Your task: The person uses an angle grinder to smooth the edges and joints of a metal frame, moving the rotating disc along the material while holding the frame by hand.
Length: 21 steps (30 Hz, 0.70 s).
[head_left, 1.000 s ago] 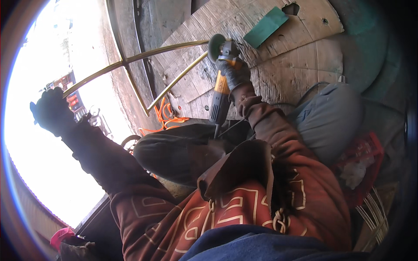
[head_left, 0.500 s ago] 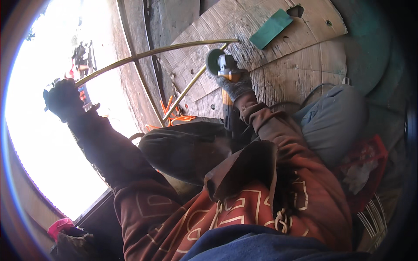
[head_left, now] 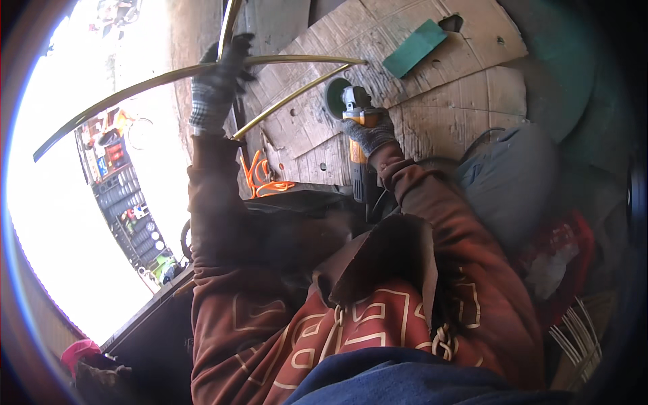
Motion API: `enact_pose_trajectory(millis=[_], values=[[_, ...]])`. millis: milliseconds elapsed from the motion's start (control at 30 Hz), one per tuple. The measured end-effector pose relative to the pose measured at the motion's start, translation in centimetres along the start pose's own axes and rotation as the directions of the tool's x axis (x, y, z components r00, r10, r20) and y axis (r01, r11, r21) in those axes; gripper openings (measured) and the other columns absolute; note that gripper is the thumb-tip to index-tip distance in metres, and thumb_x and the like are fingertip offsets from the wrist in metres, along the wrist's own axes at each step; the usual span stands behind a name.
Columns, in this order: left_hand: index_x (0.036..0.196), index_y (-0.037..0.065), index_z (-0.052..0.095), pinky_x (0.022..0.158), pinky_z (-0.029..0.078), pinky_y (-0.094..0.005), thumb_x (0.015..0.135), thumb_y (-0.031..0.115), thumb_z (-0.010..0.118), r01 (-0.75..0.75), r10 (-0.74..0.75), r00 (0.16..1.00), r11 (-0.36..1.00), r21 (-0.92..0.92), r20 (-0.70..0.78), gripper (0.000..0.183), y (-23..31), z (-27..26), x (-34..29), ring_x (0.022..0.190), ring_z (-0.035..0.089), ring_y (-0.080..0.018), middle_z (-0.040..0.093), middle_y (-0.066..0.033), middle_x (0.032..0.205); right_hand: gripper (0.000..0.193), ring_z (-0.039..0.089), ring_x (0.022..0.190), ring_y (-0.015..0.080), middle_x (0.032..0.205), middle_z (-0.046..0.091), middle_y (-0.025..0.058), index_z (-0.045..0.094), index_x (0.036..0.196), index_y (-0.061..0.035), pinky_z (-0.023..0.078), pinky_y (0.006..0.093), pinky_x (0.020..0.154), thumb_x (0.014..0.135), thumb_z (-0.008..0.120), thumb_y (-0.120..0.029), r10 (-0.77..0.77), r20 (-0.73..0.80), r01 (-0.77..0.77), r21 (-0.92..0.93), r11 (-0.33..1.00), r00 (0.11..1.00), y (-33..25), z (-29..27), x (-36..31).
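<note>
My right hand, in a grey knit glove, grips an orange and grey angle grinder. Its green disc faces up near the right end of a gold-toned metal frame. The frame has a long curved bar, a straight bar crossing it and a slanted bar meeting the curve at its right tip. At the crossing is my left hand, also gloved, its fingers spread around the bars. The far left end of the curved bar hangs free. The hand hides part of the crossing.
Cardboard sheets cover the floor ahead, with a green rectangular piece on top. Orange cord lies beyond my leg. A red crate and thin rods are at the right. Bright ground and stacked goods show at left.
My left hand has let go of the curved bar's left end and moved right to the crossing. The frame has shifted slightly. My right hand with the grinder has barely moved.
</note>
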<state>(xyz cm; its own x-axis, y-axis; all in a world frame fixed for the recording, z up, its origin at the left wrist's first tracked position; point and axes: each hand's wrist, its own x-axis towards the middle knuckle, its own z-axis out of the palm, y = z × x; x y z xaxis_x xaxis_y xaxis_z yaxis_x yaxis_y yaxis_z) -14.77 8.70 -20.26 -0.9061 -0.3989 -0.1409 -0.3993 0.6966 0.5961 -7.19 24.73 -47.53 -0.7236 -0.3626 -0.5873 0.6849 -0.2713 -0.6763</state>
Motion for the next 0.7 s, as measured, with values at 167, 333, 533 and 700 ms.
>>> enact_pose_trajectory(millis=[167,333,533,700], values=[[0.113,0.010,0.060,0.043,0.044,-0.0271,0.082,0.051,0.057,0.207,-0.214,0.976,0.970,0.125,0.047,0.051,3.4,0.5,1.6,0.053,0.060,-0.0141,0.063,-0.0081,0.080,0.066,0.058,0.081,0.0131,0.095,0.060,0.0056,0.040,0.111,-0.0036,0.052,0.0291,0.072,0.062,0.083,-0.014,0.011,0.038,-0.003,-0.200,0.980,0.999,-2.8,-1.3,-0.4],[0.112,0.015,0.060,0.040,0.042,-0.0273,0.087,0.028,0.055,0.207,-0.199,0.944,0.978,-0.003,0.262,0.029,1.3,-1.5,3.1,0.052,0.059,-0.0135,0.062,-0.0090,0.081,0.066,0.059,0.082,0.0134,0.096,0.060,0.0068,0.042,0.109,-0.0029,0.052,0.0305,0.072,0.060,0.084,-0.014,0.035,0.075,-0.031,-0.055,0.998,0.997,-5.8,0.1,-1.4],[0.106,0.010,0.060,0.046,0.047,-0.0335,0.084,0.013,0.051,-0.368,0.278,0.930,0.731,0.575,0.240,0.023,-4.2,-3.1,3.6,0.050,0.058,-0.0195,0.059,-0.0108,0.070,0.067,0.058,0.085,0.0120,0.098,0.060,0.0055,0.043,0.109,-0.0032,0.050,0.0287,0.076,0.060,0.085,-0.020,-0.035,0.039,0.041,-0.172,0.984,0.999,-2.4,1.2,-0.4],[0.094,0.006,0.055,0.061,0.048,-0.0420,0.077,0.004,0.053,-0.482,0.433,0.862,0.538,0.691,0.263,0.018,-5.3,-2.9,4.0,0.067,0.060,-0.0322,0.060,-0.0159,0.077,0.063,0.058,0.084,0.0125,0.098,0.060,0.0061,0.043,0.108,-0.0048,0.050,0.0284,0.074,0.062,0.083,-0.019,0.056,0.127,-0.038,-0.142,0.989,0.990,-3.1,0.6,-0.3]])
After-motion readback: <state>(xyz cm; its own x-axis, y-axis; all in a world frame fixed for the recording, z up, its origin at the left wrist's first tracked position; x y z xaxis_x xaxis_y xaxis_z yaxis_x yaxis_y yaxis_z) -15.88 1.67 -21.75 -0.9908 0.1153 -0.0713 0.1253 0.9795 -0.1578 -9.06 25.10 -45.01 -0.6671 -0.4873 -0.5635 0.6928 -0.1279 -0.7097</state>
